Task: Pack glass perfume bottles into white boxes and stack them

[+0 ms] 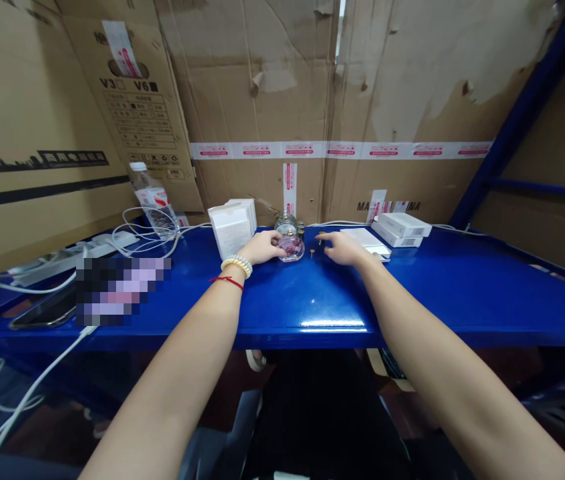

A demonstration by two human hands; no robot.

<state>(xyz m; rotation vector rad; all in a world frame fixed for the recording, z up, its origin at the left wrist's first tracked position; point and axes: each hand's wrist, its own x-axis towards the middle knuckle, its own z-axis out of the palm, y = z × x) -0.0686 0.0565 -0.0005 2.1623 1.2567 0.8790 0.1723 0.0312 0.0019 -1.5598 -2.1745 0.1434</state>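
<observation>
Head view of a blue table (312,300) against cardboard panels (257,100). At far left, a white power strip (69,260) lies behind a dark flat device (47,310), partly pixelated. Next, a clear plastic bottle (155,203) stands among white cables, then a white box (232,227) stands upright. Just right of it, the left hand (262,247) grips the left side of a glass jar (291,249) with pink-purple contents, at the table's middle; a second jar (285,223) stands behind. Small gold-coloured pieces (312,253) sit between jar and right hand (341,249); whether its fingers hold one, I cannot tell. Beyond lie a flat white item (365,241) and two stacked white boxes (402,229).
</observation>
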